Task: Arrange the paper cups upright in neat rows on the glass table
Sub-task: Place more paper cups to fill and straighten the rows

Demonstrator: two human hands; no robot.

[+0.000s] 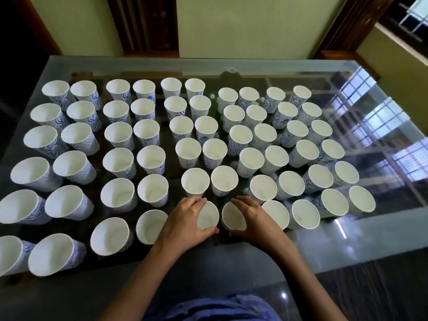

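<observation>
Several white paper cups with blue wave print stand upright in paired columns across the glass table (347, 239). My left hand (183, 224) wraps around one cup (208, 216) in the nearest row, thumb on its near side and fingers over its far rim. Right beside it, a neighbouring cup (232, 217) sits in my right hand (251, 218), held the same way. Both cups are upright and rest on the glass, just in front of two other cups (195, 181) (224, 180).
Cups fill the table from the far left (22, 206) to the right column (361, 199). Bare reflective glass lies at the right end (382, 135) and along the near edge. A wall and a wooden frame stand behind the table, with a window at upper right.
</observation>
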